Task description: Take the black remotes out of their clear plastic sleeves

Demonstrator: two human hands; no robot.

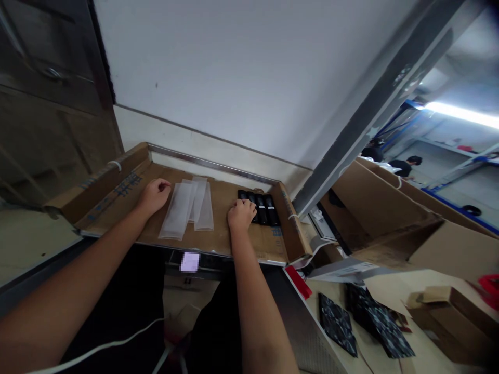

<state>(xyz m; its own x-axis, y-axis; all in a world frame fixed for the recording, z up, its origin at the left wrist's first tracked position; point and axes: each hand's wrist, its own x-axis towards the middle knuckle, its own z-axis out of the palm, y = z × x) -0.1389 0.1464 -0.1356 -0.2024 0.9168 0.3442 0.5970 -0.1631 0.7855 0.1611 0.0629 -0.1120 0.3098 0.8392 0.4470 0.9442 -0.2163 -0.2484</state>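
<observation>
Several clear, flat plastic sleeves [176, 213] lie overlapping on the cardboard-lined tray [220, 241]. Just left of them is my left hand [155, 195], its fingers curled in; whatever they may hold is hidden. To the right, a row of black cylindrical items [268, 210] with small white marks lies side by side. My right hand [241, 214] rests over the left end of this row, fingers bent around the nearest black cylinder, which it partly covers.
Cardboard walls [294, 223] edge the tray on both sides, with a white panel [218, 78] behind. At right stand a large open carton [390, 208], black patterned pouches [337, 322] and a small cardboard box [452, 322]. A white cable [117, 343] crosses my lap. People work far off.
</observation>
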